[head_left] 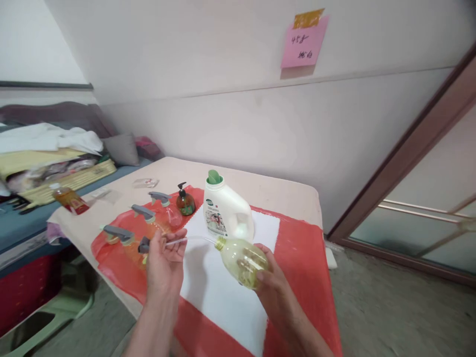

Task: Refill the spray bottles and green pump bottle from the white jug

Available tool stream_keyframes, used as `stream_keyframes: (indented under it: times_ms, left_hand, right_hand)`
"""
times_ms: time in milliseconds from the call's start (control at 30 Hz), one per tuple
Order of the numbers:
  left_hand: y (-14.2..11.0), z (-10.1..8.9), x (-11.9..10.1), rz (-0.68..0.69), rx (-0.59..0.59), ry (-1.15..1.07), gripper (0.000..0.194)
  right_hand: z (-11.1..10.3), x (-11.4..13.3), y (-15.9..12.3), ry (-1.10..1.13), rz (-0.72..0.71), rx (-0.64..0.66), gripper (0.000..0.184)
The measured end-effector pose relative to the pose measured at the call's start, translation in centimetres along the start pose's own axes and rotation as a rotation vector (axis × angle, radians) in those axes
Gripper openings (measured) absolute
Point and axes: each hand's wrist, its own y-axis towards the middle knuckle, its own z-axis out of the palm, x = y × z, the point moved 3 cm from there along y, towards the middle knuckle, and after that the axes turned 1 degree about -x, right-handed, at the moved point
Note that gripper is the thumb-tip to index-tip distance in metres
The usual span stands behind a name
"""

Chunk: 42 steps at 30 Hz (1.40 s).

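Observation:
My right hand (273,280) is wrapped round a clear yellow spray bottle (238,258), tilted with its neck to the left. In my left hand (165,258) is a grey spray head (144,244), gripped near its collar. Its clear dip tube (199,238) runs right to the bottle's mouth; whether the tip is inside I cannot tell. Behind the bottle stands a white detergent jug (228,210) with a green cap. Left of the jug are a brown pump bottle (185,202), a pink spray bottle (173,214) and other bottles with grey spray heads (143,213).
A white sheet (211,302) lies on red cloth (305,277) over a pale table (286,193). Near its left edge is a bottle of amber liquid (70,198). A bed with piled things (55,139) stands left; a wall with a pink note (304,42) rises behind.

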Motion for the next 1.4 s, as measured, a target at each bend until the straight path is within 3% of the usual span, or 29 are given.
stream_keyframes:
  times_ms: [133,267,433,600,800,933,1133,1400]
  left_hand:
    - [0.1,0.0,0.1,-0.003,-0.055,-0.022,0.031]
    - [-0.2,0.2,0.8,-0.015,-0.046,-0.025,0.029]
    - [-0.6,0.4,1.7,-0.086,0.027,0.011,0.029]
    - [-1.1,0.5,1.7,-0.135,0.042,0.005,0.031]
    - [-1.1,0.7,1.4,-0.148,0.037,-0.011,0.029]
    - [-1.2,0.9,1.3,-0.173,0.045,-0.032,0.028]
    - [-1.5,0.9,1.0,-0.193,0.045,-0.050,0.028]
    - [-1.5,0.8,0.7,-0.200,0.028,-0.090,0.028]
  right_hand:
    - [0.3,1.3,-0.3,0.074,-0.002,-0.052,0.051]
    - [2.3,4.5,0.8,-0.025,-0.149,-0.026,0.049]
    - [6.4,10.6,4.3,-0.342,-0.369,-0.042,0.044]
    - [9.5,14.6,7.7,-0.728,-0.416,-0.090,0.050]
    - [11.5,16.3,9.7,-1.046,-0.413,-0.107,0.060]
    - [13.0,17.6,10.7,-1.269,-0.498,-0.110,0.063]
    - [16.5,18.6,11.9,-1.419,-0.544,-0.111,0.070]
    - [20.1,18.0,13.0,-1.505,-0.586,-0.076,0.075]
